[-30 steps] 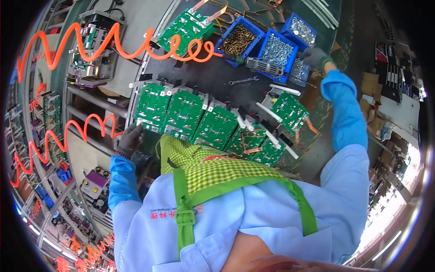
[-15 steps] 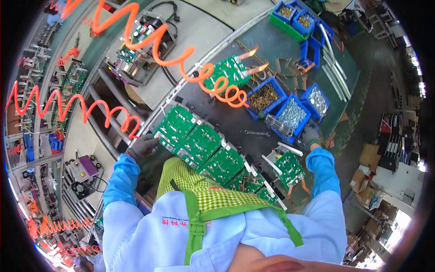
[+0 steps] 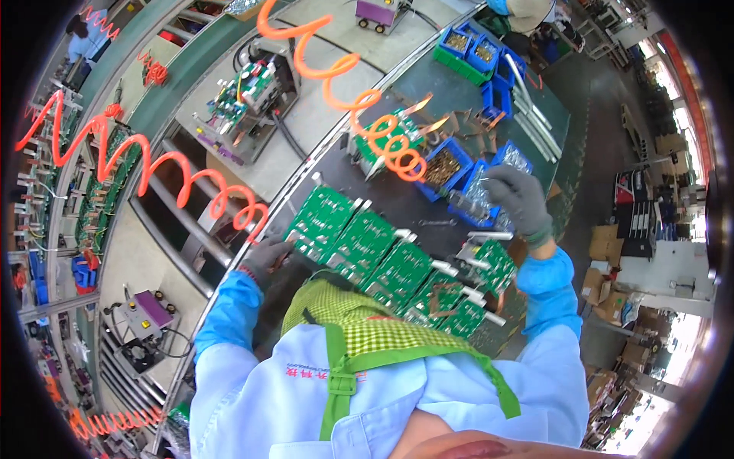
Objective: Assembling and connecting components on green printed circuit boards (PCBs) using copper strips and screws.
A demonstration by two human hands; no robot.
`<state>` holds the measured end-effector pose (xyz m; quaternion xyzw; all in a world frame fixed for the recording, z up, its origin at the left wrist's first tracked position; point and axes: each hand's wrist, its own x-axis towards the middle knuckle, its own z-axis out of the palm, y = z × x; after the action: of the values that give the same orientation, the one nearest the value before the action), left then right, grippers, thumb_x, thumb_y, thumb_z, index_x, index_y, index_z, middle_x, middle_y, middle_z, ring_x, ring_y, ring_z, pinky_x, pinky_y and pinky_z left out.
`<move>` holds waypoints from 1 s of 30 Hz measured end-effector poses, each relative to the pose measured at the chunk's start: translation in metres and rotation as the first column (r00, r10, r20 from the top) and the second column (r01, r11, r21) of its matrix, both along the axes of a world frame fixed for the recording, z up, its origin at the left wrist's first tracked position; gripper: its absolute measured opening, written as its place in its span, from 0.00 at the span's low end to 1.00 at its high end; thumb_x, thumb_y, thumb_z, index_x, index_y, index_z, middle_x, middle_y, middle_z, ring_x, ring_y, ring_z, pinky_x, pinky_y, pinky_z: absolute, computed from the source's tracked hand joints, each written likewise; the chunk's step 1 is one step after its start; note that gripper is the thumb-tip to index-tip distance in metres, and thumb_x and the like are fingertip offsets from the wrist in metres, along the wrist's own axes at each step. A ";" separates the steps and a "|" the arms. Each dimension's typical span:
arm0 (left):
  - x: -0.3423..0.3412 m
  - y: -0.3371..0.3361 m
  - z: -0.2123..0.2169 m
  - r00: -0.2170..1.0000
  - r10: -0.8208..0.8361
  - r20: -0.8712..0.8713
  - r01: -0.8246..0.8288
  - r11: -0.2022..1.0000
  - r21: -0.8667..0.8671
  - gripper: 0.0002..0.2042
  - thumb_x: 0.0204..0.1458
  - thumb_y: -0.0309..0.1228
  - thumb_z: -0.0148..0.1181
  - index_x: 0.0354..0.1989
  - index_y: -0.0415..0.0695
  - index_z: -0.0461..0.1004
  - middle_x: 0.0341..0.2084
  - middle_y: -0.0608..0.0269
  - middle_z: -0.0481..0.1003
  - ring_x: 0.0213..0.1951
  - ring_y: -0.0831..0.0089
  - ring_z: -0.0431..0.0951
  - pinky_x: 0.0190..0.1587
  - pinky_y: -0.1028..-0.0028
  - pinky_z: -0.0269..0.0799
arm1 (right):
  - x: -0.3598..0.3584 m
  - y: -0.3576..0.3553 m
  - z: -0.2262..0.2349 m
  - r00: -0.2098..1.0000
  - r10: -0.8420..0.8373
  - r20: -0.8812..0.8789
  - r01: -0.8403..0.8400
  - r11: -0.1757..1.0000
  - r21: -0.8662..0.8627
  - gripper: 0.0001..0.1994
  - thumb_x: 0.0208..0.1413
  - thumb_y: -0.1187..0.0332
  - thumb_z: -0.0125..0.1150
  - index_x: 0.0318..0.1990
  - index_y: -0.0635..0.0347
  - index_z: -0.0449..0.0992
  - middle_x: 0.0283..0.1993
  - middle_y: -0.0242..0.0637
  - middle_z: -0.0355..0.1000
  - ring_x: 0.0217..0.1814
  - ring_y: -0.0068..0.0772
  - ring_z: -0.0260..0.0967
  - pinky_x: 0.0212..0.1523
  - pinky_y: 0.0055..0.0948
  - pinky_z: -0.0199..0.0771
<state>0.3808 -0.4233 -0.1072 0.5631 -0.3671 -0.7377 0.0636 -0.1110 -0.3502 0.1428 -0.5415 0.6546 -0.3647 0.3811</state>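
Note:
My right hand (image 3: 521, 203), in a grey glove, is raised over the blue bin of silver screws (image 3: 475, 187). Its fingers are bent together; a tiny pale thing shows at the fingertips, too small to name. My left hand (image 3: 267, 256), also gloved, is by the outer corner of the leftmost green circuit board (image 3: 321, 222). Those fingers are curled, and what they hold, if anything, is hidden. Several more boards (image 3: 397, 274) continue the row towards my apron. Another green board (image 3: 493, 264) with white bars lies below my right hand.
A bin of brass-coloured screws (image 3: 443, 168) stands beside the silver ones. Orange coiled hoses (image 3: 355, 99) hang across the bench. Past the row lie a wrench (image 3: 437, 222) and a board with copper strips (image 3: 386, 141). White rods (image 3: 531, 115) lie at the far right.
My right hand has risen from beside the silver-screw bin and moved up over it. My left hand has shifted right and slightly down with the view. The row of boards appears more spread out.

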 end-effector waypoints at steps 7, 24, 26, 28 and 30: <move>-0.003 -0.010 0.020 0.884 -0.421 0.203 0.337 0.276 -0.900 0.09 0.50 0.35 0.57 0.31 0.41 0.72 0.24 0.58 0.70 0.28 0.66 0.71 0.32 0.67 0.66 | 0.233 -0.048 -0.109 0.917 0.351 -0.190 -0.384 0.905 -0.181 0.09 0.53 0.69 0.57 0.39 0.63 0.73 0.35 0.47 0.72 0.36 0.46 0.71 0.37 0.36 0.71; 0.003 -0.007 -0.011 0.807 -0.540 0.237 0.404 0.214 -0.889 0.12 0.41 0.24 0.53 0.37 0.39 0.73 0.31 0.51 0.72 0.36 0.53 0.73 0.41 0.63 0.71 | 0.308 -0.035 -0.210 0.681 0.333 -0.652 -0.543 0.827 -0.145 0.09 0.51 0.71 0.54 0.41 0.54 0.72 0.34 0.42 0.71 0.34 0.45 0.71 0.31 0.37 0.72; 0.003 -0.005 -0.009 0.822 -0.526 0.218 0.383 0.227 -0.895 0.12 0.40 0.23 0.52 0.36 0.41 0.73 0.29 0.52 0.72 0.35 0.54 0.73 0.39 0.64 0.71 | 0.304 -0.034 -0.208 0.696 0.319 -0.644 -0.550 0.813 -0.193 0.09 0.52 0.70 0.55 0.41 0.56 0.72 0.33 0.40 0.71 0.32 0.40 0.71 0.29 0.34 0.72; 0.000 -0.005 -0.005 0.867 -0.499 -0.001 0.321 0.559 -0.765 0.11 0.41 0.23 0.52 0.36 0.41 0.73 0.29 0.53 0.72 0.34 0.55 0.73 0.38 0.64 0.71 | 0.300 -0.034 -0.207 0.712 0.304 -0.632 -0.557 0.793 -0.246 0.09 0.53 0.69 0.56 0.42 0.57 0.72 0.32 0.38 0.72 0.30 0.36 0.72 0.28 0.31 0.72; -0.004 -0.007 -0.004 0.899 -0.391 -0.197 0.239 0.815 -0.528 0.11 0.41 0.23 0.53 0.35 0.42 0.74 0.29 0.54 0.72 0.34 0.55 0.73 0.38 0.64 0.71 | 0.299 -0.033 -0.204 0.985 0.118 -0.124 -0.106 0.990 0.094 0.11 0.55 0.66 0.57 0.43 0.61 0.73 0.31 0.33 0.72 0.28 0.25 0.70 0.27 0.24 0.71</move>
<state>0.3768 -0.4302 -0.1107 0.3415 -0.6174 -0.6958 0.1342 0.1880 -0.3837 -0.0616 -0.5828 0.6616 -0.2780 0.3812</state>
